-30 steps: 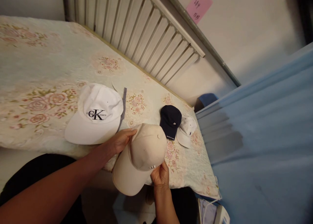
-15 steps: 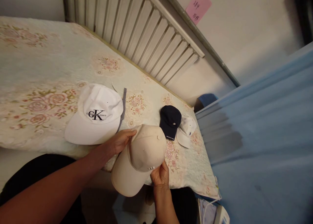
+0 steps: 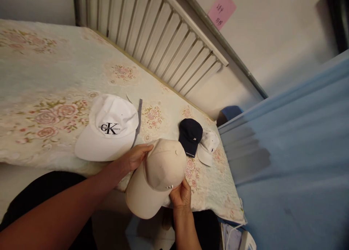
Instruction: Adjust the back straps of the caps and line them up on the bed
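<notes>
A beige baseball cap (image 3: pixel 158 177) is held over the near edge of the bed, brim pointing down-left. My left hand (image 3: pixel 135 157) grips its left side, fingers curled round the crown's edge. My right hand (image 3: pixel 181 195) pinches its lower right edge near a small metal detail. A white cap with a black logo (image 3: pixel 109 128) lies flat on the floral bedspread (image 3: pixel 49 79), just left of my left hand. Further right lie a navy cap (image 3: pixel 190 135) and, partly under it, a small white cap (image 3: pixel 208 144).
A metal slatted headboard (image 3: pixel 163 35) runs along the bed's far side. A pink note (image 3: pixel 221 10) sticks to the wall. A blue curtain (image 3: pixel 294 159) fills the right. White items (image 3: pixel 240 237) lie on the floor at the bottom right.
Both hands stay on the beige cap, which has barely shifted. The view has drifted slightly.
</notes>
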Motion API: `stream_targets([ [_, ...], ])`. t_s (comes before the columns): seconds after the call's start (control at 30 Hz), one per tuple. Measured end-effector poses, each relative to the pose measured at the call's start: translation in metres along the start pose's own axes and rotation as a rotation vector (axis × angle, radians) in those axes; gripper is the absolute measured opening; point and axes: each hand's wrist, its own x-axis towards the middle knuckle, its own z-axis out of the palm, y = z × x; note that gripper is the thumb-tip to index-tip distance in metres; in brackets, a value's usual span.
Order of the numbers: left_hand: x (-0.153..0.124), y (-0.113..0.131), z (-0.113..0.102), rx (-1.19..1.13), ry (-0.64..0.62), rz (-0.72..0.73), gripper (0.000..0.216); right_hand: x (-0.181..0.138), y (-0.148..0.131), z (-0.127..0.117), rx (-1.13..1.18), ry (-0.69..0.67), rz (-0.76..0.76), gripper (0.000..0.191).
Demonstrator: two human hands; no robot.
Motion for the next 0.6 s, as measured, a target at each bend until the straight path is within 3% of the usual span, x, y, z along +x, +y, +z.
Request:
stream_targets([
  [0.33,0.0,0.003,0.006,0.012,-0.056,0.025,0.027,-0.012,-0.024,0.017,0.097,-0.015,-0.001,0.031],
  [0.6,-0.002,0.005,0.007,-0.012,0.072,0.045,0.027,-0.018,-0.008,0.015,0.096,-0.104,0.115,0.03],
])
